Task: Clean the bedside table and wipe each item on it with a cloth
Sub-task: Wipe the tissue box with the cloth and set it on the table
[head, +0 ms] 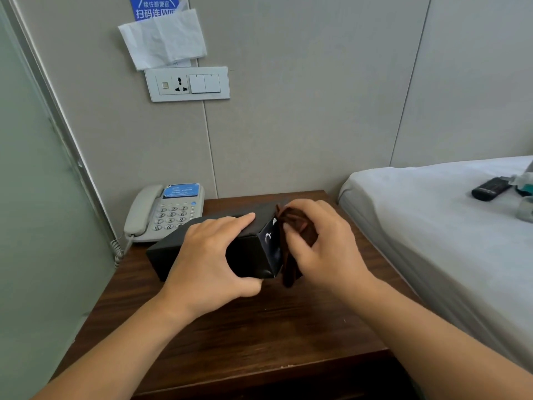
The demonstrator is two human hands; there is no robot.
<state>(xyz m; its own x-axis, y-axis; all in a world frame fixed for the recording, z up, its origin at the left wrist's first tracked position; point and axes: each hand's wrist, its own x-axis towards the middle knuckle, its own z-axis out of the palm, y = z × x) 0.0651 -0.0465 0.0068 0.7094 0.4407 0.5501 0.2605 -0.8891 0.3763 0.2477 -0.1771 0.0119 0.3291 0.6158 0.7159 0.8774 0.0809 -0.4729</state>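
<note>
On the near half of the dark wood bench (259,336), nothing but bare grain w/ a few pale specks; both forearms come in over it from the near edge.

Mid-bench: black box (251,255), long and lying flat. Its long axis runs from far-left, by the phone, to near-right, where the small end face w/ a white mark points at the right hand. Left hand (212,261) holds the box from above: fingers laid along the top, thumb hooked round the near side, so clamped on the box. Right hand (323,249) is just right of that end face, fingers bunched round a brown cloth (297,235), which sits between hand and box and touches the end face. So the cloth hand is the one nearer the face being wiped; the left only steadies. Judging by this, the step in hand is wiping the box's right end; long sides, top and the bench itself prob. still to do.

Far-left on the bench: grey phone (165,210), handset on cradle, coiled cord hanging off the left edge, touching or nearly touching the box's far end, can't tell which.

Right of the bench: bed (418,226) w/ white sheet, a dark remote (490,189) lying on it. Far wall: socket-and-switch plate (187,83), paper tissue (164,39) tucked above it under a blue sign.
</note>
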